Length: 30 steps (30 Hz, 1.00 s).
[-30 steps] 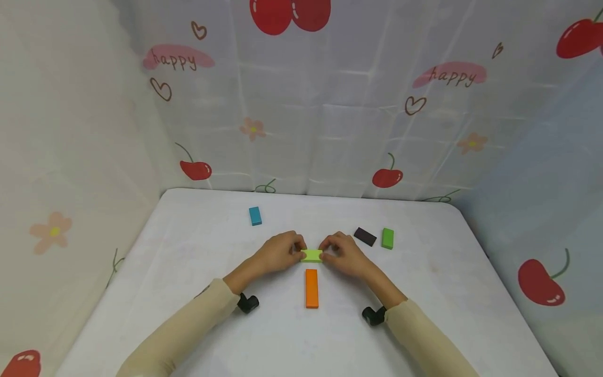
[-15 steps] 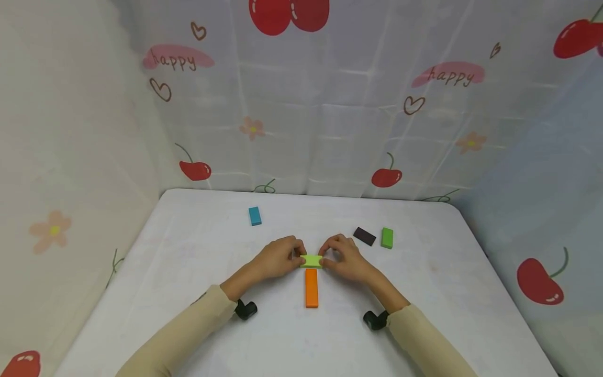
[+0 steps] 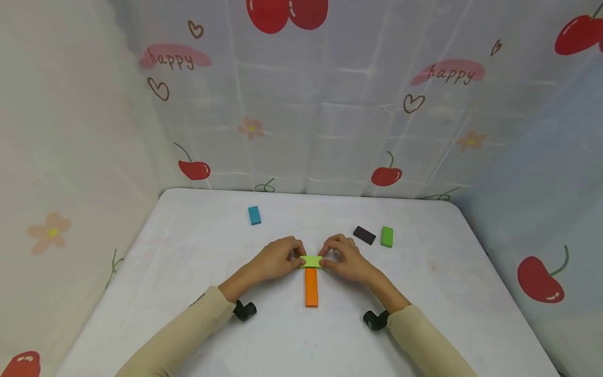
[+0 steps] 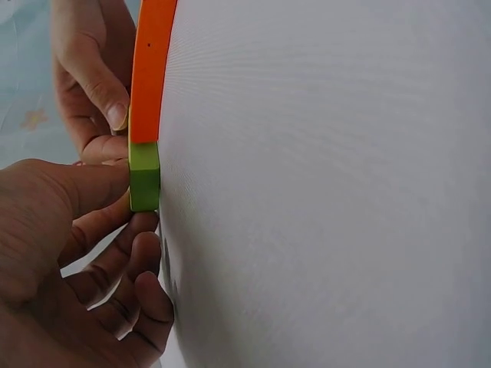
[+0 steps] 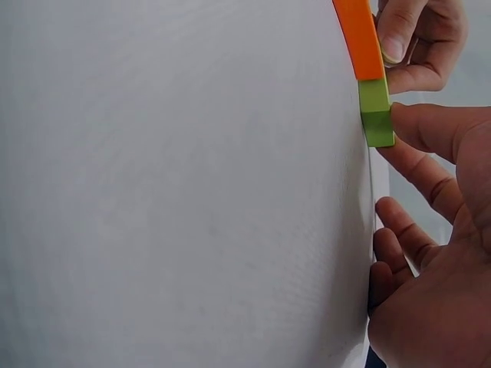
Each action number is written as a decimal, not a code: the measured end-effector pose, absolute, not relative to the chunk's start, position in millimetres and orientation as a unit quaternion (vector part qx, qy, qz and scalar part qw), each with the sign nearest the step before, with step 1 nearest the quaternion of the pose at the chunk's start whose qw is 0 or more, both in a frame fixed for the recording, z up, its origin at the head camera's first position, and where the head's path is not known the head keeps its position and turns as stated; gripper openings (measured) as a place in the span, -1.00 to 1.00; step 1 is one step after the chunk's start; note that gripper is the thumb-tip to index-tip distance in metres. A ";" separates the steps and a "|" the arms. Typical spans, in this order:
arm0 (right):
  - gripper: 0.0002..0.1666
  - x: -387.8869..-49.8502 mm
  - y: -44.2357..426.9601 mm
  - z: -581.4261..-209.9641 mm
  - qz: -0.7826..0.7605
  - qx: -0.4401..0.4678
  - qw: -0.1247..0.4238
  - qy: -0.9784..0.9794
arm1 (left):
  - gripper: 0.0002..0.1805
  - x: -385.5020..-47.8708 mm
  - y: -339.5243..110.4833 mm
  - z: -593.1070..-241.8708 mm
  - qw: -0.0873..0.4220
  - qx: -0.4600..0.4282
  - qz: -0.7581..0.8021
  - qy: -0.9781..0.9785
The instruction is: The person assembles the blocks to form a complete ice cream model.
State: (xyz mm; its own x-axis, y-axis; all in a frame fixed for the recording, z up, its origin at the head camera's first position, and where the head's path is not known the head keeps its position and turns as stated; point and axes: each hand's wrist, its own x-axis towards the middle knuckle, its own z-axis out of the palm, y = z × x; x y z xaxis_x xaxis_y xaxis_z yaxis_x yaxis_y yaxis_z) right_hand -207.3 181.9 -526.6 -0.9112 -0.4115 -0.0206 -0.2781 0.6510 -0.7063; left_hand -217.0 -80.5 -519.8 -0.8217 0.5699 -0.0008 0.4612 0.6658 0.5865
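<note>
A yellow-green block (image 3: 311, 262) lies crosswise at the far end of an orange block (image 3: 311, 288), touching it, so the two make a T. My left hand (image 3: 278, 257) pinches the yellow-green block's left end between thumb and forefinger; my right hand (image 3: 347, 260) pinches its right end the same way. In the left wrist view the orange block (image 4: 152, 73) meets the side of the green one (image 4: 144, 176), with the left hand (image 4: 69, 245) beside it. The right wrist view has the right hand (image 5: 441, 230) at the other end of the green block (image 5: 377, 115).
On the white table (image 3: 188, 235), a blue block (image 3: 254, 215) lies beyond the left hand. A dark block (image 3: 365, 235) and a green block (image 3: 387, 237) lie beyond the right hand, side by side with a small gap. A patterned curtain (image 3: 306, 141) hangs behind the table.
Both hands have drawn the yellow-green block a little nearer, and it now touches the far end of the orange block. The other blocks have stayed in place.
</note>
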 end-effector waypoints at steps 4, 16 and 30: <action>-0.90 -206.9 181.6 -526.4 -0.374 -0.192 0.091 0.903 | -0.88 -217.4 -81.0 -520.2 0.094 0.284 0.295 0.907; -0.89 -205.3 181.7 -524.8 -0.375 -0.188 0.092 0.903 | -0.91 -215.9 -81.2 -520.1 0.094 0.287 0.302 0.904; -0.88 -205.1 182.9 -527.4 -0.383 -0.188 0.093 0.900 | -0.93 -214.9 -81.9 -520.3 0.097 0.288 0.310 0.901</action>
State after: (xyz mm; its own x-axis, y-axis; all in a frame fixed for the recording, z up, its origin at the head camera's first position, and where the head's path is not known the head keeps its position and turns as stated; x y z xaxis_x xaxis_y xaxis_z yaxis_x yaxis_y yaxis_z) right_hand -205.1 182.9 -527.4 -0.9118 -0.4100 -0.0231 -0.2678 0.6363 -0.7234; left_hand -214.9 -81.9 -520.3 -0.8149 0.5795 0.0035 0.4585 0.6411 0.6154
